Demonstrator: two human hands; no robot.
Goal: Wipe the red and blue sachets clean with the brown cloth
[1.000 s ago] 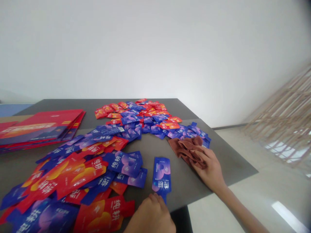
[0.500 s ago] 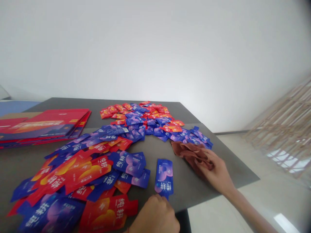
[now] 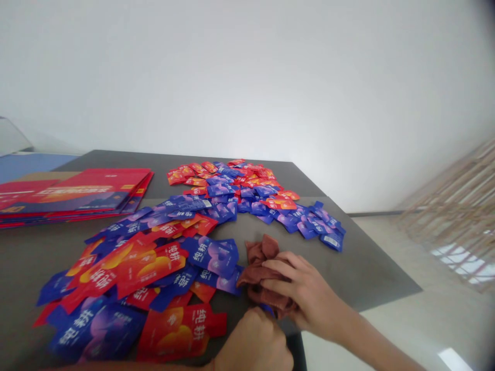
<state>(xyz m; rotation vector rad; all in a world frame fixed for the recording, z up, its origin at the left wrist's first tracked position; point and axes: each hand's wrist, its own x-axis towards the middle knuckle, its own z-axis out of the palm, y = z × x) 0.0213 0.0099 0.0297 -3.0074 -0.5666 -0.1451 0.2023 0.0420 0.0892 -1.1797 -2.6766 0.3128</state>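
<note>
My right hand [image 3: 305, 288] is closed on a crumpled brown cloth [image 3: 257, 273], which lies over a blue sachet [image 3: 267, 309]. Only a small blue bit of that sachet shows between the cloth and my other hand. At the near table edge, my left hand [image 3: 255, 342] is curled into a fist at the neck end of this sachet; its fingertips are hidden. A large heap of red and blue sachets [image 3: 154, 263] lies just left of both hands.
A further pile of red and blue sachets [image 3: 247, 180] spreads over the far part of the grey table [image 3: 348, 263]. Flat red printed cartons [image 3: 88, 190] are stacked at the left. The table's right edge drops to a pale floor [image 3: 386, 242], where a wooden lattice [image 3: 456, 190] stands.
My right hand has brought the cloth left and nearer, from the sachets at the right onto the single blue sachet, covering most of it. The left hand stays by its neck end.
</note>
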